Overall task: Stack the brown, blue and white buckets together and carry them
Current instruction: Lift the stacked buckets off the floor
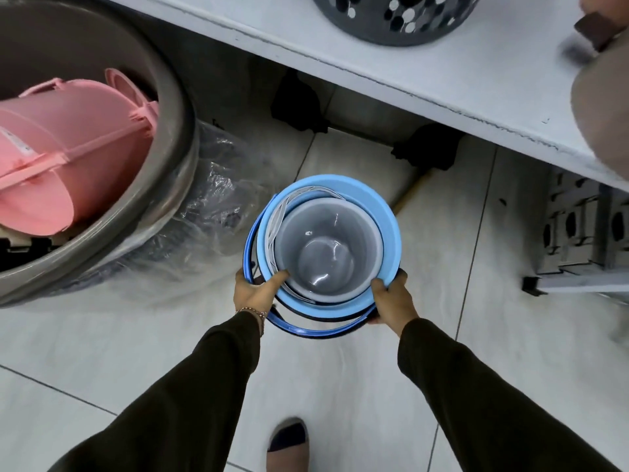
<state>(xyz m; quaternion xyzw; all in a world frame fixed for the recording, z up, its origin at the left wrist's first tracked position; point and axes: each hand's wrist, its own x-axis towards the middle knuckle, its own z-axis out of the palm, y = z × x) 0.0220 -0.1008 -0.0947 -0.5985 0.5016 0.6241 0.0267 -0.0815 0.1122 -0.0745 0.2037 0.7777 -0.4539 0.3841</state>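
Observation:
A white bucket (326, 253) sits nested inside a light blue bucket (377, 212), and I hold the stack above the tiled floor. Under the blue rim a dark rim (320, 318) shows, which may be the brown bucket, though its colour is hard to tell. A darker blue handle (316, 332) hangs loose around the near side. My left hand (258, 291) grips the stack's left rim with the thumb over the blue edge. On the right rim, my right hand (391, 298) does the same.
A big grey tub (170, 185) holding a pink bucket (68, 155) stands at the left, wrapped in clear plastic. A white shelf (408, 69) with a perforated grey basket (394, 18) runs across the top. Another person's arm (602, 107) is at the right edge. My shoe (289, 444) is below.

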